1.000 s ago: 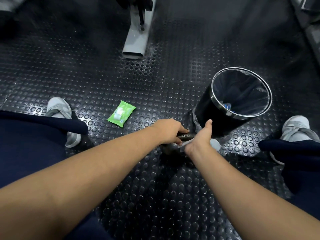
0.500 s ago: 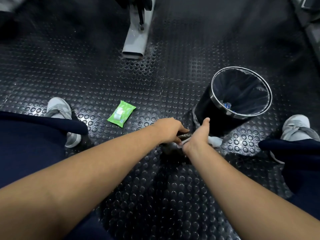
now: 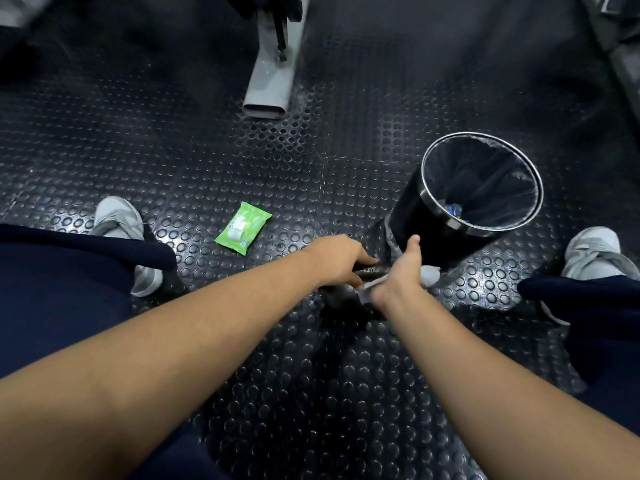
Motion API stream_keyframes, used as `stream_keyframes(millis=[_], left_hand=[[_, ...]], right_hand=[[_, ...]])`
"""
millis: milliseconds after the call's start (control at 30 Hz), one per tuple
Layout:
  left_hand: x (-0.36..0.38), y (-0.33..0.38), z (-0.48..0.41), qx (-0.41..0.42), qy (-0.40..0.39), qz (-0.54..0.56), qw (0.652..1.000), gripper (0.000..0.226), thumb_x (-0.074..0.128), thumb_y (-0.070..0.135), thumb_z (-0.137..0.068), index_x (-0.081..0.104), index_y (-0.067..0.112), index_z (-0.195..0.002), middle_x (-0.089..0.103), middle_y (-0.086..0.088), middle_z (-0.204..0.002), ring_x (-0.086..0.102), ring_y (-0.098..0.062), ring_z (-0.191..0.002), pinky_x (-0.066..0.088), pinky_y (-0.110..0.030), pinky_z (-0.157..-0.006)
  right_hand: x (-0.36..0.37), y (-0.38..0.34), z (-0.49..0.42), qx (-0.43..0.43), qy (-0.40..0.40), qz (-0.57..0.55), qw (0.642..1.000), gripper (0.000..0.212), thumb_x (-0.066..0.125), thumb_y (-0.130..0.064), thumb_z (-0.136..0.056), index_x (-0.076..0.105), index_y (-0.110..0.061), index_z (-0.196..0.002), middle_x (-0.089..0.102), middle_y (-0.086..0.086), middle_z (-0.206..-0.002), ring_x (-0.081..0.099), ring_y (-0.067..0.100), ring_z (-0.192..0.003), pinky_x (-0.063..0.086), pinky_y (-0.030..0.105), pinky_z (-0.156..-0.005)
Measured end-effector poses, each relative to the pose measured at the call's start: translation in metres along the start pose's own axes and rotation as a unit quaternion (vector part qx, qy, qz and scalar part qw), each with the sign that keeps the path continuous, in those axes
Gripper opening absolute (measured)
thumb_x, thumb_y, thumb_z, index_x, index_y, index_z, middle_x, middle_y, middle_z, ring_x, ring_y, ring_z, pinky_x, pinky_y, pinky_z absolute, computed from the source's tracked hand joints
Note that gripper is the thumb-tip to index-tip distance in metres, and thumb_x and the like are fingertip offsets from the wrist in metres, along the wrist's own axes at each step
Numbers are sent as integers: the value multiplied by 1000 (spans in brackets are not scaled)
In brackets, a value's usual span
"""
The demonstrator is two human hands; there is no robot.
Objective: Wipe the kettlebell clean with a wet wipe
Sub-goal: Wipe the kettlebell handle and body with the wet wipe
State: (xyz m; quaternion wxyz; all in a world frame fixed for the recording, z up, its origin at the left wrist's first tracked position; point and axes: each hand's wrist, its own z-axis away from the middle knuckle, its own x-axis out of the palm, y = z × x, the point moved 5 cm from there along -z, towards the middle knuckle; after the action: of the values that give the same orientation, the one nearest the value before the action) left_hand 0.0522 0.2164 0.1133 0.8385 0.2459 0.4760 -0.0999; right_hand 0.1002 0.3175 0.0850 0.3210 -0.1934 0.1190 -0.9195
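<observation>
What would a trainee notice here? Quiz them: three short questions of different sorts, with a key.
1. True or false: the left hand grips the kettlebell by its handle.
2. Where is the green wipe pack? A in the bin; B on the floor, left of both hands; C on a shoe.
3. Fill in: the right hand holds a white ___ against the kettlebell.
Key: 1 true; 2 B; 3 wet wipe.

Dim overhead light glints off the studded floor (image 3: 311, 174); beyond the bin (image 3: 450, 233), corners darken and blur, perhaps from wide-angle bending.
</observation>
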Motion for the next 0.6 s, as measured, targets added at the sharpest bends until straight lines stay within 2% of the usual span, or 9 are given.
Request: stream_keyframes(millis=[133,167,267,333,400,467,533,600], left_hand=[[0,-1,-2,-5,-8,0,1000,68,80,49,-84,53,46,-146,70,14,-127,64,-16,-116,42,-27,-75],[1,-1,-2,-3,-5,-2,1000,68,79,49,-84,53,47,-146,70,15,-128,64,-16,-117,42,-27,-76],[2,-1,-1,2,-1,-2,1000,66,79,49,-84,53,48,-145,69,16,-128,63,-16,-116,43,-27,-76],[2,-1,-1,-1,0,3,1000,67,80,49,-84,53,49,-145,69,17,-128,63,-15,-116,44,-28,-77],[3,-2,-1,-5,-1,5,1000,67,80,48,-84,53,49,-145,68,17,-129,63,-15,-116,44,-28,-77],[3,-2,-1,-6,-3,5,1000,67,80,48,-84,53,49,-145,69,17,-128,63,-15,-116,43,-28,-77],[3,-3,-3,-4,-7,3,1000,65,80,48,-84,54,50,-144,71,16,-124,64,-16,-114,44,-28,-76],[4,-4,-5,-5,-13,7,1000,67,81,49,-82,55,49,-144,71,15,-123,64,-16,-113,44,-28,-77]], right_hand=[[3,7,-7,-29,56,35,997,96,60,-87,-68,53,-17,-133,69,15,-123,72,40,-96,58,52,-60],[3,8,-7,-22,46,37,998,95,60,-88,-68,55,-16,-131,69,15,-121,72,40,-96,58,53,-63],[-5,4,-5,1,-11,41,999,70,48,-78,-89,64,-12,-105,72,20,-107,70,39,-92,57,54,-80],[-17,1,-12,6,-34,37,999,69,42,-75,-95,68,-11,-100,75,21,-107,72,39,-92,57,54,-85],[-21,-1,-15,5,-41,25,999,71,42,-75,-95,69,-9,-100,76,23,-100,72,40,-91,57,57,-84],[-15,-5,-11,4,-38,20,999,70,46,-73,-95,67,-7,-101,76,24,-93,72,41,-86,57,57,-76],[-5,-4,-5,2,3,10,1000,68,52,-75,-89,65,-11,-108,74,19,-103,71,39,-85,59,55,-67],[1,1,-1,-5,52,5,999,75,61,-79,-79,58,-16,-119,68,13,-115,71,40,-89,58,62,-68]])
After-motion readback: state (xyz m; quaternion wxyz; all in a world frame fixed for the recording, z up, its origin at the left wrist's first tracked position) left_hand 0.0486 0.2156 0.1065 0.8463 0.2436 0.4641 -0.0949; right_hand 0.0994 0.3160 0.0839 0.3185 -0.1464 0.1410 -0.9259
